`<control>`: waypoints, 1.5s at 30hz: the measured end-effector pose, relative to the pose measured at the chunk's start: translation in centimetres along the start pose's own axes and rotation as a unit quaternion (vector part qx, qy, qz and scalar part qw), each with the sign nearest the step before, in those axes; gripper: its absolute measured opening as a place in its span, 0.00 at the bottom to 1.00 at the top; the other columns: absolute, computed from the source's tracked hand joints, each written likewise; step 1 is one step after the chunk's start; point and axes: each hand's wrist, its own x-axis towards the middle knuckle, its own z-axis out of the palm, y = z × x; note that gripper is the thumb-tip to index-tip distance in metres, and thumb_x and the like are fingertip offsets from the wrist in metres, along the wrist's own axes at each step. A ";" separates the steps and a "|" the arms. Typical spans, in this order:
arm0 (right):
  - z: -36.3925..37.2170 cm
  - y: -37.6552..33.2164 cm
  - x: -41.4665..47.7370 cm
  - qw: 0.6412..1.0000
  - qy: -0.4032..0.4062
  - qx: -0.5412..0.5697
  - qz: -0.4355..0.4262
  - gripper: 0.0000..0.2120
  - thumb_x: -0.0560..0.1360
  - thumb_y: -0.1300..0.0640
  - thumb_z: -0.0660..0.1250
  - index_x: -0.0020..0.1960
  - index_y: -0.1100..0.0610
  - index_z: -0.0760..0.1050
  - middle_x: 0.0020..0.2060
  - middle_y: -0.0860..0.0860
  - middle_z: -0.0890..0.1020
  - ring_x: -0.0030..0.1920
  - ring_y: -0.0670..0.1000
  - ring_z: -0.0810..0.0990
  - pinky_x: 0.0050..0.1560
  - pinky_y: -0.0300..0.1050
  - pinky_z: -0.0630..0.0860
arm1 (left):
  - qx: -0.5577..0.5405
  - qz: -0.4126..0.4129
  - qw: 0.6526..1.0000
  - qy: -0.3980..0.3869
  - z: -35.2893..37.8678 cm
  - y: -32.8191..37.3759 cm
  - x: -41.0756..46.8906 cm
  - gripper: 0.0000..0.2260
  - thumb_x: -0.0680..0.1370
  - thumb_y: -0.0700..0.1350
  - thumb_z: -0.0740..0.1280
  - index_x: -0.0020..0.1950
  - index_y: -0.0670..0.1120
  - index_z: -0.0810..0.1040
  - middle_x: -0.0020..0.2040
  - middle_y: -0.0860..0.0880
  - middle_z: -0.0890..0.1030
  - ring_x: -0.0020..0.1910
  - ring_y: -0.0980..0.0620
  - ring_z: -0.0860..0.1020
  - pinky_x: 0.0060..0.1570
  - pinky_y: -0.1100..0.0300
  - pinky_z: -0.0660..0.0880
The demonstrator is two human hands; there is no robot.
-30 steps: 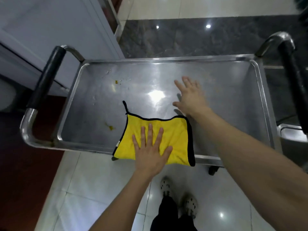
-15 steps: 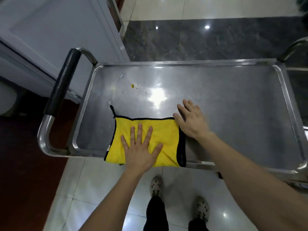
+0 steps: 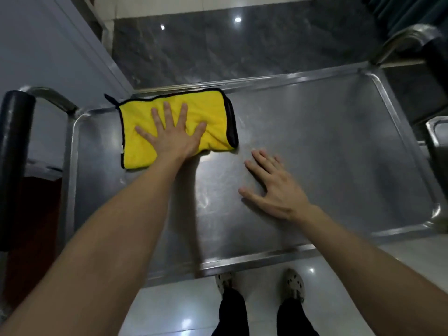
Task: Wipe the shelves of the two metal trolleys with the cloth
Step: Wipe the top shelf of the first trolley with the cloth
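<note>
Metal trolley shelf (image 3: 315,146), rimmed. In its far-left corner, yellow cloth (image 3: 213,110), long axis left-right along the far rim, loop tab pointing left. Pressed flat on it, left hand (image 3: 172,134), fingers spread. Beside, flat on bare steel, right hand (image 3: 274,187), fingers straight, holding nothing.

Yellow cloth (image 3: 208,110) with black edging, lying flat, far-left corner of steel trolley top shelf (image 3: 327,154), touching far rim
</note>
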 end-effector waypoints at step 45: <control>14.6 -22.2 -2.9 0.979 0.085 -0.107 0.150 0.53 0.69 0.12 0.41 0.87 0.39 0.46 0.86 0.60 0.39 0.84 0.59 0.30 0.76 0.79 0.35 | -0.184 -0.001 0.979 0.087 -12.4 -29.7 -20.1 0.33 0.87 0.62 0.60 0.88 0.61 0.46 0.89 0.46 0.54 0.87 0.41 0.57 0.83 0.34 0.60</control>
